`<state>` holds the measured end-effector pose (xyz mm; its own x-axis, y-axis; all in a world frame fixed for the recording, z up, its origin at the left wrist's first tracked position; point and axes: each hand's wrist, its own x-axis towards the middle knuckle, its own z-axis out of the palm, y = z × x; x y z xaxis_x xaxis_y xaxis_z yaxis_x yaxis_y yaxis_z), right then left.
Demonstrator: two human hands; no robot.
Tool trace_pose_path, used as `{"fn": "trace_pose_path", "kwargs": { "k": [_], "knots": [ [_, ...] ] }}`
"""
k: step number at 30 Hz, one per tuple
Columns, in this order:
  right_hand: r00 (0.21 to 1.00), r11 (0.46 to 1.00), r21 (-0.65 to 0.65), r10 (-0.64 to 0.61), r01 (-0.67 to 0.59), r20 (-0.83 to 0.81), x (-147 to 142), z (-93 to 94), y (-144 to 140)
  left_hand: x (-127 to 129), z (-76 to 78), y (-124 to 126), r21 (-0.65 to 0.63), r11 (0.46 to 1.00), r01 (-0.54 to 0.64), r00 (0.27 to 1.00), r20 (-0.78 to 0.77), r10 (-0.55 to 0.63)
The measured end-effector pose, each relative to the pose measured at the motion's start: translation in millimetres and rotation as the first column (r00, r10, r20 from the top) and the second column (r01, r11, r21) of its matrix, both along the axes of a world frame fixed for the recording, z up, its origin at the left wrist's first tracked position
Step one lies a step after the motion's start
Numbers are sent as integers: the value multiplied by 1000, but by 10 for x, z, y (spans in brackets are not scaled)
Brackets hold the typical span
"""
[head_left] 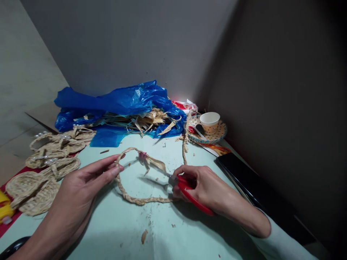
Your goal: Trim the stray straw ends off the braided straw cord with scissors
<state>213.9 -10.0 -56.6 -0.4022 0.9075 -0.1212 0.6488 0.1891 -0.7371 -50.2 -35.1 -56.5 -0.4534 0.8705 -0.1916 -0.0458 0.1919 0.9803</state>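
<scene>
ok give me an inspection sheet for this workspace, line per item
surface: pale green table, strewn with straw crumbs
job's things: braided straw loop with pink clip; red-handled scissors
clutter: woven straw sandals at left; blue plastic bag over loose straw; paper cup on patterned plate; dark flat device at right
grippers: left hand pinches the loop; right hand grips the scissors, blades toward the braid's loose end
cables: nothing seen
surroundings: grey walls meeting in a corner, dim on the right
</scene>
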Motion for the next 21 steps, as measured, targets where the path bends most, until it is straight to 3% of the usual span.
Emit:
{"fn": "trace_pose_path", "kwargs": {
  "k": [3,6,9,11,14,17,19,21],
  "knots": [
    [997,995,-64,74,-75,-22,0,43,-37,-67,-36,67,10,1000,15,998,-67,-14],
    [993,993,8,120,-120,8,-9,67,-82,-135,-87,119,49,998,50,992,-121,-44],
    [994,991,84,101,-104,38,-26,52,-106,-168,-95,146,48,995,90,971,-225,-77],
    [997,996,54,71,-70,-21,-34,19,-100,-169,-79,130,34,994,106,950,-300,-91],
    [967,995,-92,5,-29,-253,-35,-48,-59,-149,-88,55,93,970,224,827,-545,-139],
    [867,959,-282,-118,-27,-483,-34,-90,-11,-118,-159,-44,102,873,477,615,-749,-249],
    [804,924,-381,-203,-31,-558,-37,-84,11,-98,-201,-96,112,812,572,547,-790,-276],
    [754,900,-435,-270,-24,-599,-40,-55,22,-84,-212,-122,151,785,600,525,-815,-245]
  ]
}}
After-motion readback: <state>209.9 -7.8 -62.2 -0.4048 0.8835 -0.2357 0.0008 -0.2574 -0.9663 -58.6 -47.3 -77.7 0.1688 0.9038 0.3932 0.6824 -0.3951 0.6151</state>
